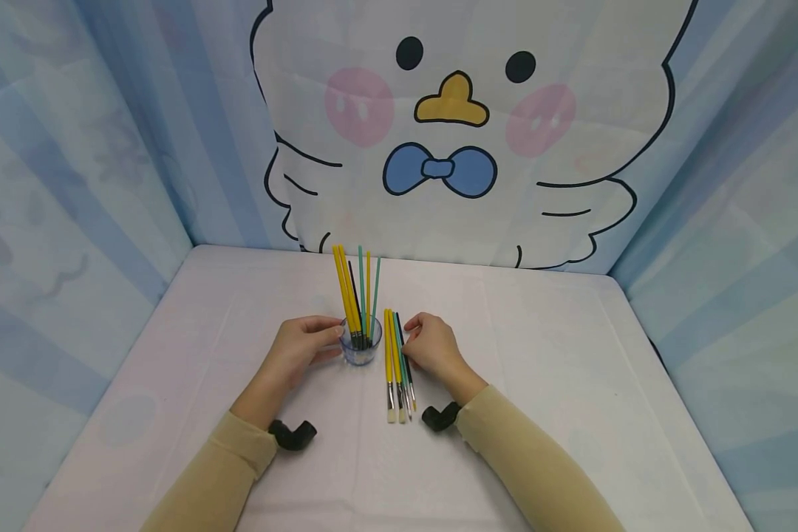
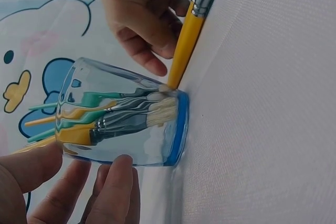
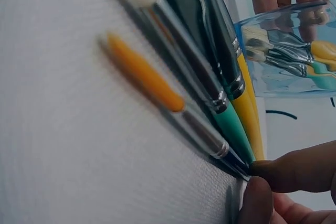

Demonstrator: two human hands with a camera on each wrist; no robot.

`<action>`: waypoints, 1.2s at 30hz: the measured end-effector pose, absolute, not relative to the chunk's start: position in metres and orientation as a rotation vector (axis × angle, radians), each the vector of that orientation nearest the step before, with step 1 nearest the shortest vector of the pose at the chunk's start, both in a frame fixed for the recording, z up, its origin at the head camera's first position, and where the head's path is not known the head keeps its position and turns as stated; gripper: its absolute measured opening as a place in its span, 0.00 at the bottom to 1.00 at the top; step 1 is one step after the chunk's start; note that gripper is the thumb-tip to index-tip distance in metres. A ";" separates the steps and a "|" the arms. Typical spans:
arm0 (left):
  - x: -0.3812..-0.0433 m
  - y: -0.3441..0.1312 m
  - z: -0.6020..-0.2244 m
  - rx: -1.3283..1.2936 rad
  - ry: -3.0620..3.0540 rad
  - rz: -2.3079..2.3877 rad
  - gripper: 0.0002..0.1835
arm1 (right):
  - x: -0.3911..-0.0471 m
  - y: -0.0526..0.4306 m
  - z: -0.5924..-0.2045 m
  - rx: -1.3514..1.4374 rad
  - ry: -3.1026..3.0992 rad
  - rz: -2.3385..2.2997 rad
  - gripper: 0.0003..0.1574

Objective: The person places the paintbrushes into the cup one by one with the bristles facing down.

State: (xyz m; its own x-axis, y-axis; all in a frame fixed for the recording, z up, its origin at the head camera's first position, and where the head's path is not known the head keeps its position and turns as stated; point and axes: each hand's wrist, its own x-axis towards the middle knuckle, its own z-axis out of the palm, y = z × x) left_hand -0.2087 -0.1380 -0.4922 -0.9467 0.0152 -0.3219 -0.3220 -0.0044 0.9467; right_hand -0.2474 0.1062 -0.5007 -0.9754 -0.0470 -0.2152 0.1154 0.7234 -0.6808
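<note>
My left hand holds the side of a clear plastic cup, its thumb near the rim in the left wrist view. Several paintbrushes with yellow, teal and dark handles stand in this cup, bristles down. Right of the cup, a row of paintbrushes lies on the table: two yellow ones, a teal one and a dark-handled one. My right hand is at the right side of this row. Its thumb and finger pinch the dark-handled paintbrush, whose orange bristles show in the right wrist view.
A pale cloth covers the table. Behind it hangs a curtain with a cartoon figure, and blue striped curtains stand at both sides. Black bands sit at both wrists.
</note>
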 end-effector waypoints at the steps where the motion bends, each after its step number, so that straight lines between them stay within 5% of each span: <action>1: -0.209 -0.138 -0.492 -0.323 2.029 2.046 0.20 | -0.248 0.106 -0.500 0.060 2.711 -1.081 0.17; 36: -0.207 -0.138 -0.490 -0.332 2.053 2.021 0.20 | -0.242 0.102 -0.492 0.037 2.899 -0.748 0.19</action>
State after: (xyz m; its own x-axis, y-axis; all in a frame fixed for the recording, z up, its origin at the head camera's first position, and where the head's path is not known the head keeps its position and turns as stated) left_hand -0.2066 -0.1376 -0.4897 -0.9452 0.0067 -0.3265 -0.3264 0.0167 0.9451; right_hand -0.2419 0.1019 -0.4915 -0.9889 -0.0131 -0.1481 0.0602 0.8755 -0.4794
